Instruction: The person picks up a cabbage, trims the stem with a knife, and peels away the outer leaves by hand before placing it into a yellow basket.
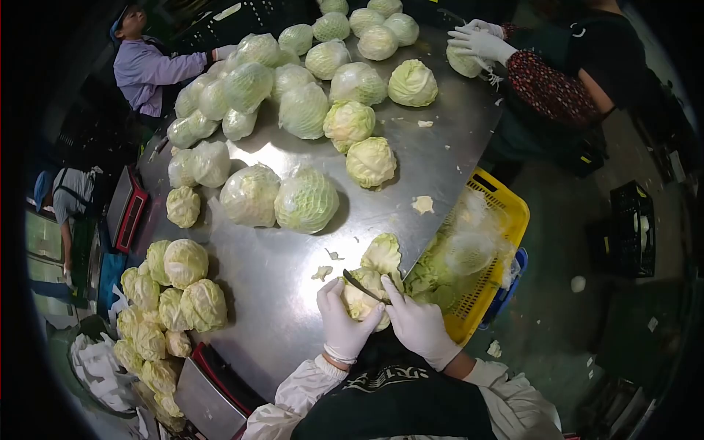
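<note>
A pale, trimmed cabbage (356, 302) is between my gloved hands at the near edge of the steel table. My left hand (346, 323) grips its left side, fingers curled round it. My right hand (419, 328) is closed on a small knife, whose handle is hidden by the fingers. The dark curved blade of the knife (356, 281) lies across the top of the cabbage, pointing up and left. A loose outer leaf (382, 254) spreads out just beyond the cabbage. Small leaf scraps (322, 273) lie to its left.
Netted cabbages (306, 199) crowd the far side of the steel table (286, 293); bare ones (203, 305) are piled left near a scale (209, 396). A yellow crate (517, 213) with leaves and netting stands right. Co-workers (158, 70) stand around; one at right handles a cabbage (463, 61).
</note>
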A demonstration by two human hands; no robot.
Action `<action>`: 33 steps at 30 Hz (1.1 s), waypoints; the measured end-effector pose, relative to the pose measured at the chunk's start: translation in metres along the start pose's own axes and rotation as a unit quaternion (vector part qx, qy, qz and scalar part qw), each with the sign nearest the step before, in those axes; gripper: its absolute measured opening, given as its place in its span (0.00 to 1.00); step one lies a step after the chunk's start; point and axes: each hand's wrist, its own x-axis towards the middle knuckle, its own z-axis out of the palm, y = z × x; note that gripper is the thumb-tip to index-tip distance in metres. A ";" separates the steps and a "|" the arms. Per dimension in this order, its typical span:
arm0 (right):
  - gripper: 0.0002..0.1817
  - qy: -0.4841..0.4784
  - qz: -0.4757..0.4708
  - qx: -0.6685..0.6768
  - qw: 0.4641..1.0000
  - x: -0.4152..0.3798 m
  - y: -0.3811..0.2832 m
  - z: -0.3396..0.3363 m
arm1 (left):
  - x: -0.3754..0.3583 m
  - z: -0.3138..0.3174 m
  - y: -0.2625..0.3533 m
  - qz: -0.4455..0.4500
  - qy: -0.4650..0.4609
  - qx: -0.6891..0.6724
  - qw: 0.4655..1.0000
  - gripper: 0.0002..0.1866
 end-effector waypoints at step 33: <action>0.39 -0.308 -0.036 0.088 0.947 -0.027 0.011 -0.085 | -0.027 -0.049 -0.001 0.031 -0.040 0.016 0.999 0.35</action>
